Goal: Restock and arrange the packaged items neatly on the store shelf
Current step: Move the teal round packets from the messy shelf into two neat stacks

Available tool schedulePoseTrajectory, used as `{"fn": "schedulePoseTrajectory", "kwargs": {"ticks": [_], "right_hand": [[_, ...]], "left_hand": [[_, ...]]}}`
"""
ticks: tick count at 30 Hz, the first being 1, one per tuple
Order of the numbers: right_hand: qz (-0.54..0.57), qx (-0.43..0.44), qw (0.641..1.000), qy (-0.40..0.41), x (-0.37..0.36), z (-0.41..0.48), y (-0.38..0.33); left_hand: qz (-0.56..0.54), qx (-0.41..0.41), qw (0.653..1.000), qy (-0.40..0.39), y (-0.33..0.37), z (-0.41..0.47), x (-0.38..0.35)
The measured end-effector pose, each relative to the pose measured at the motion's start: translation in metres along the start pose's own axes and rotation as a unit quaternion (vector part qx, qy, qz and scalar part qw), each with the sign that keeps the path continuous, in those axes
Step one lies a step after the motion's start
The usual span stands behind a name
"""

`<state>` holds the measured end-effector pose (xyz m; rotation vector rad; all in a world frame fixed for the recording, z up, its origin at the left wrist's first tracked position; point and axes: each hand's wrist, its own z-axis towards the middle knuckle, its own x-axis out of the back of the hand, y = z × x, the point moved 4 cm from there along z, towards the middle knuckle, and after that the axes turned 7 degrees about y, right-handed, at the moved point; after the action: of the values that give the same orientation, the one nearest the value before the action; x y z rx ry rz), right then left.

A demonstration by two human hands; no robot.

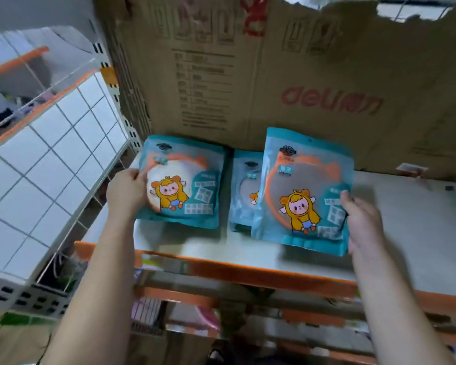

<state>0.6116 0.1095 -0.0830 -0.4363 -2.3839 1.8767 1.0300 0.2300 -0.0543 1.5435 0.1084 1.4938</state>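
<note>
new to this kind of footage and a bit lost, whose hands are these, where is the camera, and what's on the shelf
There is no machine here. A person wears a camera on their head, and it looks forward and down, so you see their own two bare arms reaching out from below. This is the only view.

The surface is a white store shelf with an orange front edge. A big brown cardboard box stands at the back of it.

Three teal packets with a cartoon figure are in view. The left hand grips the left packet by its left edge. The right hand holds the right packet by its right edge, and that packet covers part of the middle packet behind it.
</note>
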Motion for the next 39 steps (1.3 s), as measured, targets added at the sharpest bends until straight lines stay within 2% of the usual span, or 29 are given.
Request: {"fn": "schedulePoseTrajectory", "kwargs": {"ticks": [6,23,26,30,32,35,39], "right_hand": [[-0.012,0.004,1.0,0.022,0.002,-0.006,0.009],[-0.026,0.01,0.999,0.033,0.0,-0.016,0.013],[-0.03,0.01,0.999,0.032,0.0,-0.017,0.013],[-0.039,0.005,0.999,0.02,-0.002,-0.015,0.009],[-0.044,0.007,0.999,0.008,-0.007,-0.013,0.004],[-0.056,0.006,0.998,-0.01,-0.016,-0.007,-0.003],[-0.096,-0.005,0.995,-0.03,-0.032,0.004,-0.01]], "left_hand": [[-0.003,0.003,0.999,-0.037,-0.009,0.008,-0.008],[0.015,-0.03,0.999,-0.001,-0.008,0.02,-0.025],[0.068,-0.04,0.997,-0.012,-0.007,0.022,-0.026],[0.155,-0.106,0.982,0.014,0.006,0.012,-0.023],[0.111,-0.151,0.982,0.033,0.016,-0.002,-0.022],[0.038,-0.223,0.974,0.003,0.031,-0.03,-0.028],[0.036,-0.315,0.948,-0.016,0.042,-0.071,-0.039]]}}
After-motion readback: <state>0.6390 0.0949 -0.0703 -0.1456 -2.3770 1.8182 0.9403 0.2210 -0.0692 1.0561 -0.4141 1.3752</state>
